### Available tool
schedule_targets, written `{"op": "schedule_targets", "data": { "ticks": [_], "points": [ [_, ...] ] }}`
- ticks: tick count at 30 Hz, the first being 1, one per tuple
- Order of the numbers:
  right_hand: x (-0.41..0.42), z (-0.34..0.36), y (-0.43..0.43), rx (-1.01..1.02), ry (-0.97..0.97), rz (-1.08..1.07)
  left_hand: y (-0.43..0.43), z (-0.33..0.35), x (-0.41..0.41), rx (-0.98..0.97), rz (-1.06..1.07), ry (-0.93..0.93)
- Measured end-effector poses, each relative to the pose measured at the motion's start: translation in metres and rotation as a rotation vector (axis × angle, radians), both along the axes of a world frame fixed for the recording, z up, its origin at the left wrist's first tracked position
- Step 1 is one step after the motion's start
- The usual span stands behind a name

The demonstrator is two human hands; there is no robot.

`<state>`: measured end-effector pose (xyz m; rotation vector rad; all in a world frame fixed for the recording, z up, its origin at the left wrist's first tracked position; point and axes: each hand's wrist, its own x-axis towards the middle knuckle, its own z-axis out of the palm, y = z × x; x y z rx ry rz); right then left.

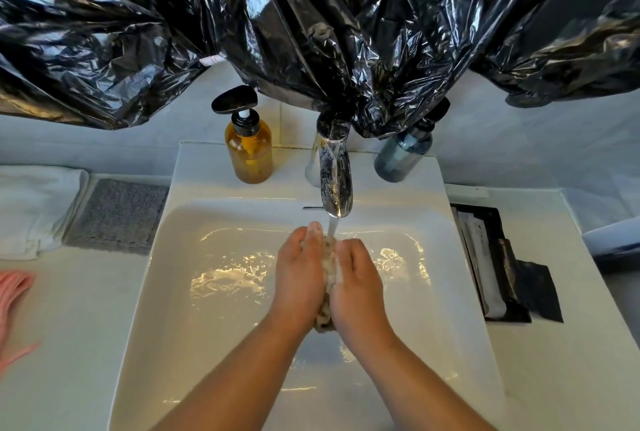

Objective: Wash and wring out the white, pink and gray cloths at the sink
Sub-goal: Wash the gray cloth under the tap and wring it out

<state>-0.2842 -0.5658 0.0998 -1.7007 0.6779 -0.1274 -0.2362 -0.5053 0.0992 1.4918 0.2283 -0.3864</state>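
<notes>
Both hands meet over the middle of the white sink, pressed palm to palm around a bunched, wet cloth. The left hand and the right hand squeeze it between them, fingers clenched against the fabric, so that only a pale, sudsy strip shows in the gap and a small lump hangs out below the wrists. Its colour is hard to tell; it looks whitish to beige.

A thin stream of water falls from the chrome faucet onto the far end of the cloth, right at the fingertips. A shallow layer of water lies on the basin floor and catches the light.

On the far rim of the sink stand an amber pump bottle, left of the faucet, and a blue-gray bottle on the right, partly hidden by crumpled black plastic sheeting that covers the wall behind.

On the desk to the left, a gray cloth lies flat just beside the sink, with a folded white cloth further left touching it. A pink cloth shows at the near left edge, well apart from both. To the right of the sink sits a dark tray holding dark and white packets.
</notes>
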Motion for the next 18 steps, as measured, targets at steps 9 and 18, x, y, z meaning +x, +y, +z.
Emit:
{"op": "schedule_targets", "data": {
  "ticks": [9,18],
  "points": [
    [0.056,-0.002,-0.025,0.102,0.187,0.089,0.023,-0.026,0.001,-0.023,-0.21,0.107],
    [-0.007,-0.023,0.008,-0.147,0.041,0.123,-0.005,-0.027,0.021,0.03,-0.106,0.059]
  ]
}}
